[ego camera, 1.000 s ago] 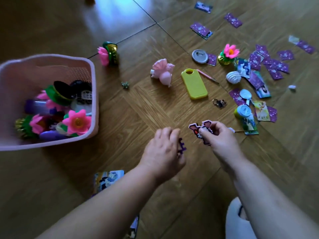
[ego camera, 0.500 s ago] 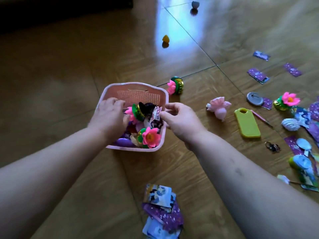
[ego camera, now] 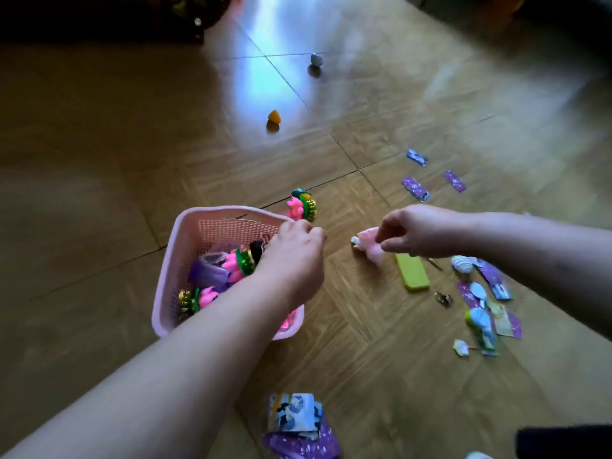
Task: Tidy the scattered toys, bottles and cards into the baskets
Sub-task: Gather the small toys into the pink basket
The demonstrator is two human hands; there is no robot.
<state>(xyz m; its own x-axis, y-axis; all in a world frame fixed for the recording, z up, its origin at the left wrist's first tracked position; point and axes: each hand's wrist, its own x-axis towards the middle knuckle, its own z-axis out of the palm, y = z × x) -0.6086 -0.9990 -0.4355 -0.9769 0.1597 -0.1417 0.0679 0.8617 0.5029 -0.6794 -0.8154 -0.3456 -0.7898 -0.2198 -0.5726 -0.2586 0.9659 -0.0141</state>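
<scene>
- The pink basket (ego camera: 212,226) sits on the wooden floor (ego camera: 99,193), left of centre; it holds pink flower toys (ego camera: 207,296), a purple bottle (ego camera: 208,271) and a dark round toy (ego camera: 256,251)
- The left hand (ego camera: 293,256) hangs over the basket's right side, fingers curled down and bunched at the far rim; a small flat piece shows just beside the fingertips, but whether it is held I cannot tell
- The right hand (ego camera: 410,231) reaches over the floor right of the basket, thumb and forefinger pinched at the top of a pink plush-like toy (ego camera: 369,245); the toy lies on the floor and the grip looks loose, blurred by motion
- Another flower toy (ego camera: 303,207) lies on its side just beyond the basket's far right corner
- A green flat case (ego camera: 412,271) lies just right of the pink toy; a white shell toy (ego camera: 463,263) and a small metal clip (ego camera: 443,298) lie near it
- Purple cards (ego camera: 415,188) are scattered at right; a stack of cards (ego camera: 294,415) lies at the bottom edge
- Far off on the floor stand an orange toy (ego camera: 274,116) and a grey one (ego camera: 316,58), well apart
</scene>
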